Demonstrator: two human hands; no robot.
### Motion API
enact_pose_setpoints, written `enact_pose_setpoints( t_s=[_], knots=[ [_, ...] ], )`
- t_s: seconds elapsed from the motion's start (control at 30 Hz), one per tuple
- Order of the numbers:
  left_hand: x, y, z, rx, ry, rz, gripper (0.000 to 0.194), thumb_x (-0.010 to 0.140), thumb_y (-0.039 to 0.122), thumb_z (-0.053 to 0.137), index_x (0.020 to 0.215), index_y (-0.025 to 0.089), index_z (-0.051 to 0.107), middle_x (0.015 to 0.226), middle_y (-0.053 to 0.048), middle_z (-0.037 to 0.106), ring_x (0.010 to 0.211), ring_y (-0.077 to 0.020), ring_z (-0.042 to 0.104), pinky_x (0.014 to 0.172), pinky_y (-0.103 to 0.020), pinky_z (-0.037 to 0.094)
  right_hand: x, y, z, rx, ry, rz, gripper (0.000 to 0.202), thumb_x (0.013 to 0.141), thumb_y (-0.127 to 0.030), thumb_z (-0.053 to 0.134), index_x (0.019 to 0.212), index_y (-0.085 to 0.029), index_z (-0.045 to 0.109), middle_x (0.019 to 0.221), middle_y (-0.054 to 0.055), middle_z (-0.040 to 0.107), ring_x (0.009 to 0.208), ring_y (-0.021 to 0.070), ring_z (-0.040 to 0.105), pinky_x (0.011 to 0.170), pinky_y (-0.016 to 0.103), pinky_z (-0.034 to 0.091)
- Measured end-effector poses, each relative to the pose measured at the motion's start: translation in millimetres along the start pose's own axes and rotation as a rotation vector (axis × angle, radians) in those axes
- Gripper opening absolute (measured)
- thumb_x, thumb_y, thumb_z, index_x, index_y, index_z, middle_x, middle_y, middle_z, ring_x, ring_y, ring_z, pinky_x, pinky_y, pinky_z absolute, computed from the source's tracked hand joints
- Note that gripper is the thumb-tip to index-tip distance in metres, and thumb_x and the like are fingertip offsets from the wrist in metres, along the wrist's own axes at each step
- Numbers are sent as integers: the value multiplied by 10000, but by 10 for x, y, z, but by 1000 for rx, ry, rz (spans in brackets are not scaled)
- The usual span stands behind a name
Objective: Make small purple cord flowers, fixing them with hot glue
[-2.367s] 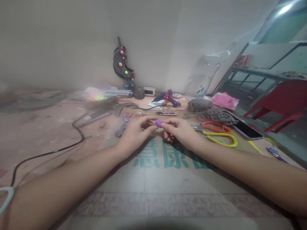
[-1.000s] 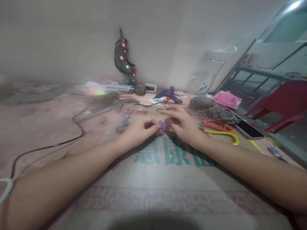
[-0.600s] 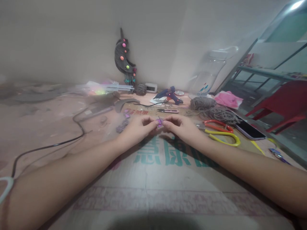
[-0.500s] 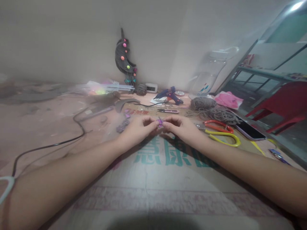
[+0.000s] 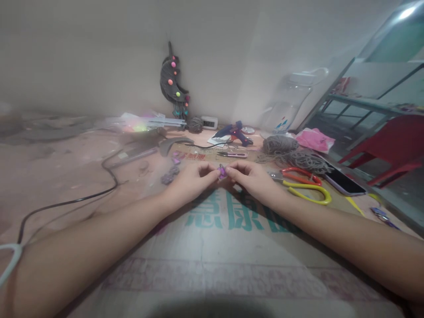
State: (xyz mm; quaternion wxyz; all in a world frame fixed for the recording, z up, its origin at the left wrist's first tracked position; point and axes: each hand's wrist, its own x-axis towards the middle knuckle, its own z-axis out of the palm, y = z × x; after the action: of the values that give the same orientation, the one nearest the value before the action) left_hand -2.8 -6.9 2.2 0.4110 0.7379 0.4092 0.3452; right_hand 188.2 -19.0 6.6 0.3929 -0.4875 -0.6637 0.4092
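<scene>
A small purple piece with a bit of grey on top (image 5: pixel 221 172) is pinched between my two hands, over the printed cardboard (image 5: pixel 205 247). My left hand (image 5: pixel 195 179) grips its left side with thumb and fingertips. On the other side, my right hand (image 5: pixel 250 176) pinches it the same way. Its exact kind is too small to make out. Beside my left hand lie several small purple and grey pieces (image 5: pixel 171 174). Thread snips (image 5: pixel 233 155) rest just beyond my fingers. Scissors with red and yellow handles (image 5: pixel 306 187) lie by my right forearm.
A blue glue gun (image 5: pixel 232 131) stands at the back, near a ball of grey yarn (image 5: pixel 195 124). More grey yarn (image 5: pixel 281 145), a phone (image 5: pixel 344 179) and a clear bottle (image 5: pixel 291 104) are at right. A grey crescent decoration (image 5: pixel 170 79) leans on the wall. A black cord (image 5: pixel 76 201) crosses the left.
The purple piece has turned slightly between my fingertips, and its grey part now looks like a small loop. Both hands stay in nearly the same place.
</scene>
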Motion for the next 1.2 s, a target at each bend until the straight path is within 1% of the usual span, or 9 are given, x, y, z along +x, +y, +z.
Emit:
enact_pose_setpoints(
  t_s=[0.1,0.27,0.47,0.6,0.7,0.8,0.97,1.1,1.2],
  knots=[
    [7,-4,1,-8,15,2,310,854,441,548,725,169,621,683,-10,632,603,-127,537,559,-236,401,-6,-8,-7,40,6,6,348,819,-518,600,753,-176,611,634,-19,578,551,101,516,542,237,428],
    [12,-11,1,-12,19,-1,315,862,433,542,716,167,626,682,-16,642,618,-134,552,583,-243,416,-3,-37,13,-5,-12,11,262,768,-426,672,799,-171,615,731,5,642,619,114,568,597,248,461],
    [1,-6,-4,-8,0,-4,330,863,451,547,732,163,641,703,-21,661,666,-147,586,639,-255,440,-12,-56,26,-74,0,16,219,788,-385,649,773,-173,597,707,5,623,615,117,545,584,251,438],
    [15,14,-10,-32,44,-6,316,856,440,559,726,161,632,689,-11,648,635,-137,567,619,-246,426,-16,-26,4,-35,-34,-16,278,847,-444,589,795,-171,599,692,-1,598,626,117,541,611,254,437],
    [25,9,-9,-42,57,-21,320,848,450,571,720,161,618,663,-4,634,616,-135,557,604,-241,416,-8,6,-12,1,-5,-31,354,872,-505,543,741,-177,573,627,-28,526,556,95,474,551,237,400],
    [30,-16,-3,-58,48,-18,329,853,464,563,738,162,623,671,-6,638,621,-136,558,599,-237,413,-3,10,-15,8,18,-13,359,854,-519,556,747,-176,573,612,-40,511,515,83,434,504,227,367],
    [43,-60,0,-53,43,0,321,866,451,558,750,161,635,690,-9,644,636,-131,557,609,-232,414,2,1,-5,-15,5,-13,300,788,-463,626,811,-163,626,676,-9,582,582,109,504,543,243,407],
    [51,-80,5,-55,30,-5,322,871,447,558,752,159,639,703,-14,648,651,-132,561,612,-231,415,5,6,0,-13,8,0,278,770,-443,633,801,-167,619,680,-4,590,564,106,493,527,246,399],
    [46,-69,8,-84,-4,5,323,882,441,544,787,153,655,717,-19,652,645,-127,552,610,-231,413,9,10,1,-18,15,5,285,771,-454,627,784,-170,602,670,-4,593,572,113,510,538,249,406]
  ],
)
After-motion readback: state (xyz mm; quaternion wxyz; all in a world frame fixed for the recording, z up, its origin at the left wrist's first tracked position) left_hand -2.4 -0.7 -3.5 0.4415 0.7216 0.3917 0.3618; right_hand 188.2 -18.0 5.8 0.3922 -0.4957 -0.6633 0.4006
